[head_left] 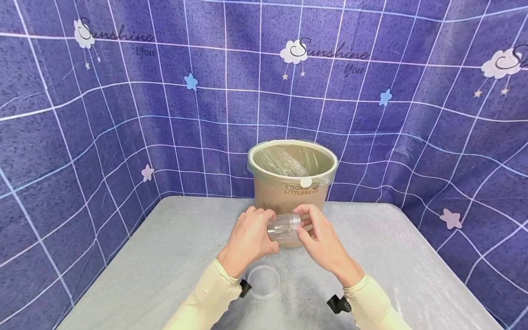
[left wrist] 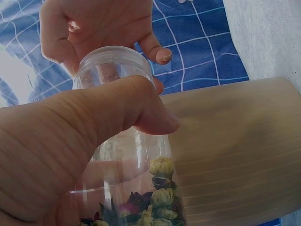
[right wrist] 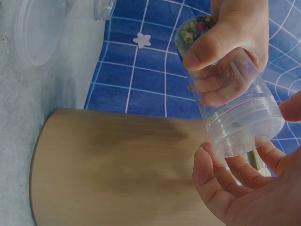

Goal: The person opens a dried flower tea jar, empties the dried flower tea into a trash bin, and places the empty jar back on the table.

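Note:
My left hand [head_left: 249, 233] grips a clear plastic jar [head_left: 284, 228], tilted on its side in front of the bin. Dried flower buds [left wrist: 162, 197], yellow and dark red, lie toward the jar's base in the left wrist view. Thumb and fingers wrap the jar's middle, as the right wrist view shows. My right hand [head_left: 323, 238] is beside the jar's threaded mouth [right wrist: 244, 125], its fingers spread and loosely bent, fingertips right at the rim. Below the hands, a round translucent lid [head_left: 264, 282] rests on the table.
A beige bin [head_left: 272, 195] with a clear liner stands at the back middle of the grey table [head_left: 177, 261], just behind the jar. Another clear container [right wrist: 104, 8] shows near the lid in the right wrist view. A purple-blue gridded curtain [head_left: 218, 105] encloses the table's back and sides.

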The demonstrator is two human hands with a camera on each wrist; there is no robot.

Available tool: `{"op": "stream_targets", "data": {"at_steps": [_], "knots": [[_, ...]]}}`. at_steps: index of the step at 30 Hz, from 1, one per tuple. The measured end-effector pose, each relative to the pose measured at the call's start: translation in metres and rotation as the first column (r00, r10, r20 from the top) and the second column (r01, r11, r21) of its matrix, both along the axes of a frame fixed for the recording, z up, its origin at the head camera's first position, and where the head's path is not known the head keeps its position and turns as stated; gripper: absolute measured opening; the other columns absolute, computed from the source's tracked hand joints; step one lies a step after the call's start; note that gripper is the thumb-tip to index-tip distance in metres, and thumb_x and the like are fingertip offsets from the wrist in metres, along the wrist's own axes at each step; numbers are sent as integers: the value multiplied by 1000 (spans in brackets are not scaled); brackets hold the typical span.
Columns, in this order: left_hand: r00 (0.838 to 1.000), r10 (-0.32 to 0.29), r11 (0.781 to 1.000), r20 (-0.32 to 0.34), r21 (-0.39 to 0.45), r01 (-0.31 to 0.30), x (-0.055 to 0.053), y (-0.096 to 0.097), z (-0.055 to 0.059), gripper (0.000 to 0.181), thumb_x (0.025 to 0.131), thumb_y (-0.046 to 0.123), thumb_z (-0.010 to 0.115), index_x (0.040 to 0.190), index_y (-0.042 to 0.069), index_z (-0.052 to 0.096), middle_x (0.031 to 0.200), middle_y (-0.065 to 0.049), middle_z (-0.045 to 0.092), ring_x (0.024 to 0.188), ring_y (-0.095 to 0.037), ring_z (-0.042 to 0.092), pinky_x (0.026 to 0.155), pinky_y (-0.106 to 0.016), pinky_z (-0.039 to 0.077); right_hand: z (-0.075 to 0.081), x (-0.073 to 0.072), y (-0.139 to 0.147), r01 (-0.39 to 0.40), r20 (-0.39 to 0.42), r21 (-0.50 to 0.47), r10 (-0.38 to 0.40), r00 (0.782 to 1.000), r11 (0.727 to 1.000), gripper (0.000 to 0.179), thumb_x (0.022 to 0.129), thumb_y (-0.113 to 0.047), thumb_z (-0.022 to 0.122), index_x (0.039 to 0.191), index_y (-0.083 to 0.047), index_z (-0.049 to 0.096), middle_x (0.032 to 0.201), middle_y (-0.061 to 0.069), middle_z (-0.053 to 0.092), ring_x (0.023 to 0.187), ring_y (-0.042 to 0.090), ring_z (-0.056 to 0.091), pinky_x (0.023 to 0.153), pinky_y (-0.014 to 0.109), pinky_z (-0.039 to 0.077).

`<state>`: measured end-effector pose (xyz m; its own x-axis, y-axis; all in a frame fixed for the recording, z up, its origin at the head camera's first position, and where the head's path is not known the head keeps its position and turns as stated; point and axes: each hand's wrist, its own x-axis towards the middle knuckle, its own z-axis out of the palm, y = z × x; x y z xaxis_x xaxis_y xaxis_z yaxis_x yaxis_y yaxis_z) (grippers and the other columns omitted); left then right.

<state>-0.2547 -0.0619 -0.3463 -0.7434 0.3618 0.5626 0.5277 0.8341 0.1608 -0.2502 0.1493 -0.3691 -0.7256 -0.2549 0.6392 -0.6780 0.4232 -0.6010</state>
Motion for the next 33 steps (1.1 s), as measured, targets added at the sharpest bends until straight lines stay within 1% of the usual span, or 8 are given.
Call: {"op": "stream_targets", "data": {"at_steps": [7,12,21,28,33], "knots": [[1000,1,1000,3,-1,-1,1,0,1,48,51,28,91,91,16,67,77,7,62,77,-18,53,72,-35,46,1,0,1,-3,5,2,3,1000,1000,42,90,-4,63,131,-11,54,124,1,61,94,21,66,68,31,58],[1000,4,1000,1,-3,-4,0,0,1,48,52,28,91,91,16,67,76,7,61,77,-18,52,72,-35,46,1,-1,1,2,-1,6,-2,1000,1000,42,91,-4,63,131,-8,55,124,2,62,94,21,67,68,32,58],[1000,1,1000,-8,-5,-1,0,0,0,48,52,28,90,91,15,67,76,7,61,76,-18,52,72,-34,45,1,-1,0,32,2,20,-32,999,999,40,95,-13,64,134,-10,54,125,5,64,96,21,67,70,28,56],[1000,1,1000,-8,-7,-1,0,0,0,48,52,27,90,91,15,67,76,7,61,77,-18,52,72,-35,46,1,-1,0,31,11,19,-31,999,999,39,98,-16,62,135,-8,53,125,7,65,95,22,68,72,31,57],[1000,-2,1000,-10,-5,2,1,0,0,47,52,27,90,91,15,67,75,7,60,77,-18,52,72,-35,45,0,-2,1,38,5,23,-38,999,999,35,102,-20,59,134,-9,54,123,7,66,93,19,69,74,32,57]]}}
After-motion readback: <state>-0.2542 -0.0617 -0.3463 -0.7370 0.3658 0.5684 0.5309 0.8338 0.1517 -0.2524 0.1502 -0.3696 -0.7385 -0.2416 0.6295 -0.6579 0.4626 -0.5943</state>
